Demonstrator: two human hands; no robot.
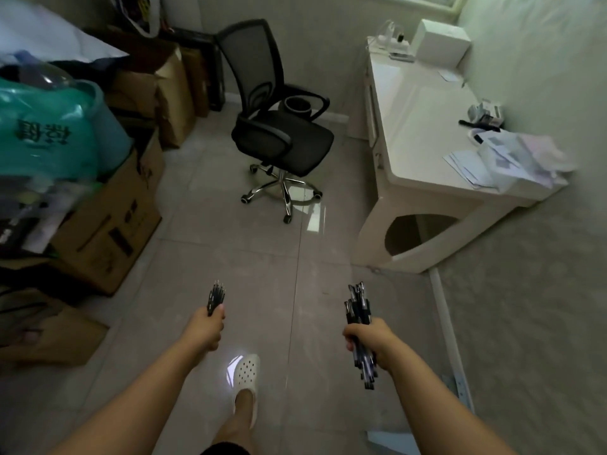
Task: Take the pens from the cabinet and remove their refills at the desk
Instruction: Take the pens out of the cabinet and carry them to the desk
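Two bundles of dark pens are in the air above the tiled floor, one in each hand. The smaller bundle sticks forward out of the left hand, whose fingers are clenched around its lower end, tips pointing ahead. The larger bundle is gripped around its middle by the right hand, fingers wrapped tight, with pen ends fanning out both ahead of the fist and behind it toward the body. Both bare forearms reach forward from the lower edge of the view, well apart from each other. Between them, lower down, a foot in a white perforated clog stands on the floor. Ahead on the right stands the white bench against the wall, carrying loose papers, some small dark items and a white box at its far end. A black mesh office chair on a chrome wheeled base stands left of the bench, apart from it. Along the left side are stacked cardboard boxes and a teal plastic bag with printed characters.
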